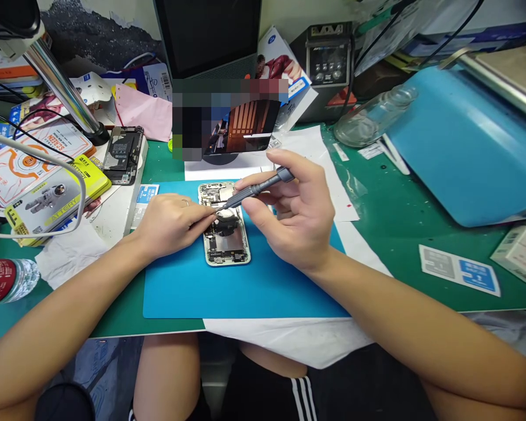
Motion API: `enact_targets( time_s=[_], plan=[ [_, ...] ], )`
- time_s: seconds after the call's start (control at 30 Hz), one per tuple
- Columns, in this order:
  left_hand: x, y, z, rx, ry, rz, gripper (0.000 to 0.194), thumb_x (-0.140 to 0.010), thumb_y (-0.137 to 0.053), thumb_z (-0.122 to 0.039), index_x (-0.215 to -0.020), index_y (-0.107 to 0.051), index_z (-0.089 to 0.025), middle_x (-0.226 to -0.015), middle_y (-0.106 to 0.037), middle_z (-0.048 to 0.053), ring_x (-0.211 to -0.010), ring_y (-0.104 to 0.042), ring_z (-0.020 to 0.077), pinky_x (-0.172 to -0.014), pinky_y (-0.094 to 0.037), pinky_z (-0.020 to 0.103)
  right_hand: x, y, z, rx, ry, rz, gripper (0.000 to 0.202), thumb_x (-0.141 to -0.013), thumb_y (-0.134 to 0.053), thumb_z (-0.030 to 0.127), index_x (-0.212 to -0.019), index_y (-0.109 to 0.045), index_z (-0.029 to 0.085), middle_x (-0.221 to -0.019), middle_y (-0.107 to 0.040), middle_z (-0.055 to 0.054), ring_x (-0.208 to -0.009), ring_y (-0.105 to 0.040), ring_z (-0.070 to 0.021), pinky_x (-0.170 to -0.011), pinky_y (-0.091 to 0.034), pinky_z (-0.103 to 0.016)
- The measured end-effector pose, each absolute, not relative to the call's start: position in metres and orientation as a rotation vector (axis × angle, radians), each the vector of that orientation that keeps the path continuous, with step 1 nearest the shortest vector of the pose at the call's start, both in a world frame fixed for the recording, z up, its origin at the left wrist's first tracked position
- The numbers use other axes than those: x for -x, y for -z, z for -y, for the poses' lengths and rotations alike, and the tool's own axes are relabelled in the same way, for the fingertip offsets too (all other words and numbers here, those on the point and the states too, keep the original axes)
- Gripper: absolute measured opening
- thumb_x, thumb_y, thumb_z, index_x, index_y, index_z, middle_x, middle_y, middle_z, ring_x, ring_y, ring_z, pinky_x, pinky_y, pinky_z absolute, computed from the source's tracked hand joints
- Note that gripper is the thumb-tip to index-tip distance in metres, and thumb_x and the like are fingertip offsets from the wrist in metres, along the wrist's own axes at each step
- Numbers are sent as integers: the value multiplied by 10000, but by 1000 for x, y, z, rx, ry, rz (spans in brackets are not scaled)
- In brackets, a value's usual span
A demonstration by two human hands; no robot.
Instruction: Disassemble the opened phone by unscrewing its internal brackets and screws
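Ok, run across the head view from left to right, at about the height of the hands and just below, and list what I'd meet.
Red-labelled bottle, crumpled white paper, left hand, opened phone, right hand, blue-and-grey card, white box.

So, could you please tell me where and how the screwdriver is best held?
Probably hold the screwdriver by its thick grey handle, coming from the upper right: it slants, thin tip down toward the opened phone and butt raised to the right, so holding there should keep clear of the tip.
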State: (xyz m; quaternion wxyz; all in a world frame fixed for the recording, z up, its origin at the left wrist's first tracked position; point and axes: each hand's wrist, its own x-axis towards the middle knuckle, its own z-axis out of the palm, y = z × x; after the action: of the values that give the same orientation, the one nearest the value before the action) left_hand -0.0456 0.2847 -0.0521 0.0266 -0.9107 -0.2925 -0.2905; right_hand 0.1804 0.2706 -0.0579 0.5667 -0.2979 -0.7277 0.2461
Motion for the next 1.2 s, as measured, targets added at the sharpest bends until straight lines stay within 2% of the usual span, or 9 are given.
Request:
enact_targets(
  time_s=[0.2,0.47,0.63,0.9,1.2],
  plan=[
    [47,54,-285,2830,878,998,236,-1020,-597,-300,-933,-794,-203,-695,-743,23,-597,-652,144,-571,-406,266,-181,59,-271,712,-579,1730,517,-1005,-626,273,-1472,-426,371,-1149,-729,-8,-997,-753,-176,-868,-712,-349],
    [45,52,-284,2787,936,1047,249,-1019,-604,-371,-969,-798,-223,-595,-678,-20,-550,-637,124,-554,-377,252,-181,60,-272,712,-574,1714,509,-1007,-623,294,-1466,-418,372,-1152,-736,-15,-975,-750,-176,-869,-714,-362],
    [46,53,-283,2804,844,1133,286,-1027,-564,-406,-980,-802,-254,-582,-662,-22,-581,-655,131,-578,-398,246,-181,62,-273,718,-577,1684,504,-994,-640,313,-1452,-432,355,-1150,-740,-13,-992,-753,-182,-888,-706,-365],
    [47,54,-284,2843,863,1088,262,-1023,-585,-340,-914,-790,-219,-653,-708,4,-584,-636,136,-574,-394,261,-182,65,-274,742,-606,1670,524,-976,-662,349,-1445,-428,343,-1138,-740,-25,-987,-754,-200,-892,-702,-401],
    [46,51,-283,2807,871,1016,267,-1026,-584,-323,-872,-770,-210,-622,-688,-9,-562,-624,123,-556,-398,269,-182,63,-273,742,-627,1679,529,-978,-667,369,-1446,-421,365,-1224,-719,-32,-984,-747,-194,-874,-704,-397]
  ],
)
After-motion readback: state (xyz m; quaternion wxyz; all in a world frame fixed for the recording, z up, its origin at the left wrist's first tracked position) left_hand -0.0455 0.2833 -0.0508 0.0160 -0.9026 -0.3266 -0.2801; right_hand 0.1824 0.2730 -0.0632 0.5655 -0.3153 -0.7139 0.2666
